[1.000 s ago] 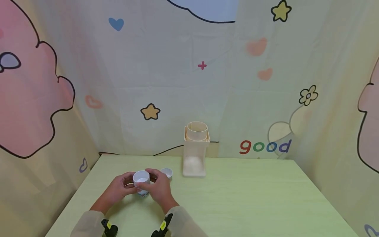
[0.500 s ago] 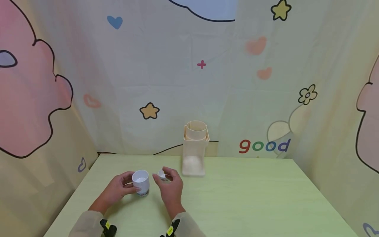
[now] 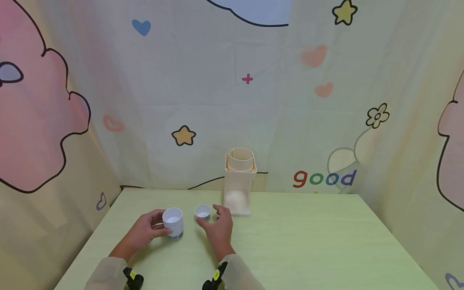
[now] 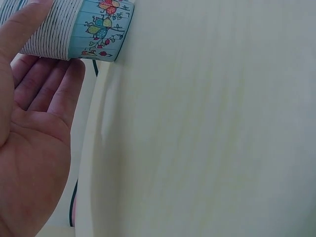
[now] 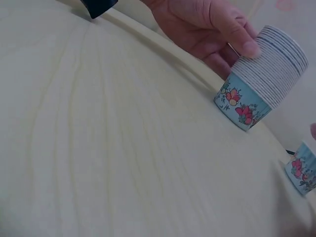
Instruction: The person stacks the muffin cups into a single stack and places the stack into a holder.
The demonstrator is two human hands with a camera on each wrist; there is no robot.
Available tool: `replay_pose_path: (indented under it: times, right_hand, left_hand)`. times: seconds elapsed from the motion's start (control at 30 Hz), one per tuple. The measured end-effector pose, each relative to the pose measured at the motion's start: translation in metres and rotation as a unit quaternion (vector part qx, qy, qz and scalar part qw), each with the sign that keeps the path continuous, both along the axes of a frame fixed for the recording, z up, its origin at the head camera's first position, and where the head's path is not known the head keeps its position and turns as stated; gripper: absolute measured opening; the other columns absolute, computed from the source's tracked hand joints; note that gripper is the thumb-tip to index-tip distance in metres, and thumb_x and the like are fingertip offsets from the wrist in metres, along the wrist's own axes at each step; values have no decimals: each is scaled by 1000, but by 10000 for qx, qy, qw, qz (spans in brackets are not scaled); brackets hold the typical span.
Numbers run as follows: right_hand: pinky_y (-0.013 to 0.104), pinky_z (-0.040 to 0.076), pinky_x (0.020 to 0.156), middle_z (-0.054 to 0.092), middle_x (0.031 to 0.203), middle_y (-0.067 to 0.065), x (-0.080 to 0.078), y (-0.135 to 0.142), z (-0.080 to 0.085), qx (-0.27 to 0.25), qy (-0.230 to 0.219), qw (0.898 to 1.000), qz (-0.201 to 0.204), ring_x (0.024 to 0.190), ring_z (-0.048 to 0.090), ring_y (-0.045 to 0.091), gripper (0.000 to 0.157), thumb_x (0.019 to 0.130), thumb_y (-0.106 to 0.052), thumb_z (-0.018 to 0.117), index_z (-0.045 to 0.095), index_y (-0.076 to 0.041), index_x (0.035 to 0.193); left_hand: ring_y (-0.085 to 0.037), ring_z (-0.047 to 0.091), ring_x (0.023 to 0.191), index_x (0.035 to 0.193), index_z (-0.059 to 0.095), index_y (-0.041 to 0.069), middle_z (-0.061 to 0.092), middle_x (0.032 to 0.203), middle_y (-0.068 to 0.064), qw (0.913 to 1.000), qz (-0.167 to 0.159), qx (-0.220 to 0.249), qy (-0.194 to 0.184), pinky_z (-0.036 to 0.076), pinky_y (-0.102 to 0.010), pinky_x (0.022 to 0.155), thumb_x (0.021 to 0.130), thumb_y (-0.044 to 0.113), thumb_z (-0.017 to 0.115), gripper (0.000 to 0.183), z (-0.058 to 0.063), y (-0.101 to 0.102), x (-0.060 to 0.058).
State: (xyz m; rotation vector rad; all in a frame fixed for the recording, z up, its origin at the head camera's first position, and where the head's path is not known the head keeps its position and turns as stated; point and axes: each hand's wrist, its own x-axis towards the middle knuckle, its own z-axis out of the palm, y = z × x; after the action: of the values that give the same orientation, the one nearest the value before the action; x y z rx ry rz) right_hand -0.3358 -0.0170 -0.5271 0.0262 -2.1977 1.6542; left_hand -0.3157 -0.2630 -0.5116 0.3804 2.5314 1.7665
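Observation:
A stack of nested paper cups (image 3: 173, 220) stands on the table at left, their rims making white ridges and the lowest cup light blue with printed flowers. My left hand (image 3: 146, 229) grips this stack from its left side, thumb in front; the left wrist view shows the thumb lying across the ridged cups (image 4: 52, 29). Farther back and to the right, a separate paper cup (image 3: 202, 212) sits upright. Right beside it my right hand (image 3: 218, 229) is spread, its thumb tip overlapping the cup's front in the head view and nothing between thumb and fingers.
A cream-coloured stand (image 3: 237, 193) with a round tube (image 3: 241, 160) in its top is at the back of the pale green table (image 3: 308, 237). A printed curtain (image 3: 217, 100) hangs behind the table. Black camera mounts (image 3: 133, 278) sit on both wrists.
My right hand has left the cup stack, passed over the separate cup and moved right, so that cup shows fully again. The left hand keeps its grip on the stack.

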Motion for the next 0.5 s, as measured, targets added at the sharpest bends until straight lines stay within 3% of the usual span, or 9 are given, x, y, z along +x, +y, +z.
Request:
replay_pose_path:
  times: [0.23, 0.5]
  right_hand:
    - [41, 58, 91, 69, 118, 13, -9, -1, -3, 613, -123, 9978, 214, 107, 65, 28, 72, 68, -27, 96, 66, 2, 126]
    - [36, 58, 85, 69, 110, 11, -16, -7, -7, 954, -104, 9953, 122, 97, 65, 22, 68, 68, -27, 96, 68, 1, 122]
  left_hand:
    - [-37, 61, 128, 139, 53, -5, 60, 138, -25, 10000, -17, 15, 3, 59, -29, 99, 85, 13, 84, 65, 2, 0, 1]
    - [-41, 60, 129, 139, 53, -6, 59, 138, -27, 10000, -63, 24, 73, 58, -32, 100, 85, 14, 84, 66, -1, -1, 0]
